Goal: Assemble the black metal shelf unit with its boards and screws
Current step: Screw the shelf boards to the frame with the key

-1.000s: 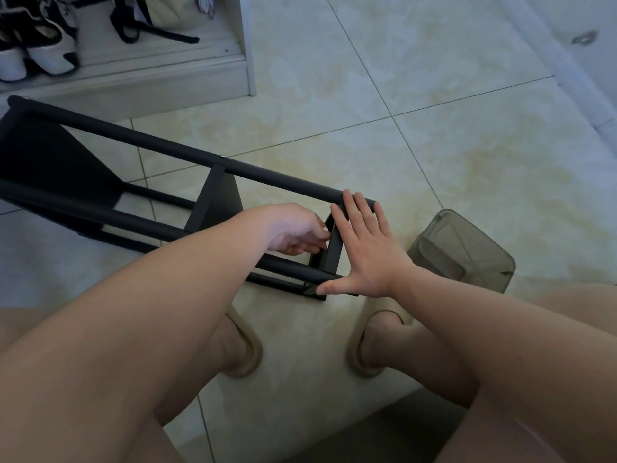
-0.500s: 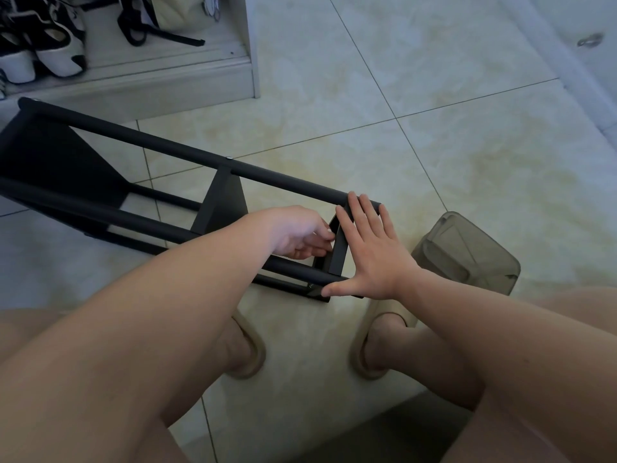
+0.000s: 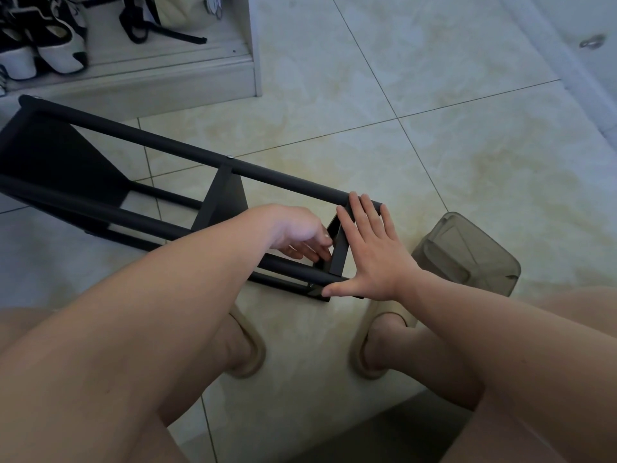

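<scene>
The right hand point(image 3: 370, 252) lies flat, fingers straight and together, pressed against the near end of the black shelf unit point(image 3: 167, 152); its thumb stretches along the lower tube. The left hand point(image 3: 297, 235) reaches inside the frame, fingers bent toward the inner face of the end board point(image 3: 340, 248); I cannot tell whether they pinch anything. The unit lies on its side on the tiled floor point(image 3: 434, 111), with 2 more boards fixed between its tubes, 1 midway point(image 3: 223, 202) and 1 at the far end point(image 3: 56, 155). A grey translucent container point(image 3: 467, 255) stands just beside the right wrist.
</scene>
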Available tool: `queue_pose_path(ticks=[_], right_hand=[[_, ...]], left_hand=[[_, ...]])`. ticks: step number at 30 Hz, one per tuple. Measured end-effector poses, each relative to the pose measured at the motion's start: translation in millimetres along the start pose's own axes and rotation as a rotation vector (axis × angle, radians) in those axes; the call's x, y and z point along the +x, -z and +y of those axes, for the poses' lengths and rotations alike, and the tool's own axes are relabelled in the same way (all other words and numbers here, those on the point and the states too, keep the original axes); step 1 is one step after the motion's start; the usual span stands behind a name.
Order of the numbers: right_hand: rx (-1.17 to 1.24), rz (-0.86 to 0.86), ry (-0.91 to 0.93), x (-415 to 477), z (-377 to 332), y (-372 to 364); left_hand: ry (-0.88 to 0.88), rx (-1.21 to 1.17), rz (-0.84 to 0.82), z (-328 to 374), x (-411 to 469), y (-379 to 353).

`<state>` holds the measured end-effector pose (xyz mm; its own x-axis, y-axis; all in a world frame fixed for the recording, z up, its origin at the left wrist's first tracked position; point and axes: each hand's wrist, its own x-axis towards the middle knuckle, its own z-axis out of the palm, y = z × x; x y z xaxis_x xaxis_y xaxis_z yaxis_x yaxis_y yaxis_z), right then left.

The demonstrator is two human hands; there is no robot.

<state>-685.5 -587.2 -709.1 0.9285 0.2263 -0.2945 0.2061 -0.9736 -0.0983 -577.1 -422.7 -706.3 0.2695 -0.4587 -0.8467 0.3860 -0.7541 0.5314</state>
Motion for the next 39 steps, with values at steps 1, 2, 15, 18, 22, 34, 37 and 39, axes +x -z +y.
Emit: queue_pose_path(ticks=[1, 2, 15, 18, 22, 34, 37, 39], right_hand=[[-0.001, -0.002, 0.0, 0, 0, 0], [-0.001, -0.002, 0.0, 0, 0, 0], [-0.012, -0.017, -0.008, 0, -1, 3], [-0.012, -0.017, -0.009, 0, -1, 2], [-0.011, -0.014, -0.007, 0, -1, 1], [-0.013, -0.01, -0.01, 0, 0, 1], [-0.019, -0.009, -0.012, 0, 0, 0], [-0.017, -0.008, -0.009, 0, 0, 0]], left_hand=[[-0.009, 0.02, 0.01, 0, 0, 0], [-0.018, 0.036, 0.017, 1, 0, 0], [-0.064, 0.305, 0.022, 2, -4, 12], [-0.067, 0.36, 0.01, 2, -5, 12], [-0.055, 0.422, -0.009, 2, -6, 14], [0.031, 0.461, -0.126, -1, -11, 15], [0.049, 0.474, -0.128, 0, -11, 14], [0.057, 0.476, -0.124, 0, -11, 14]])
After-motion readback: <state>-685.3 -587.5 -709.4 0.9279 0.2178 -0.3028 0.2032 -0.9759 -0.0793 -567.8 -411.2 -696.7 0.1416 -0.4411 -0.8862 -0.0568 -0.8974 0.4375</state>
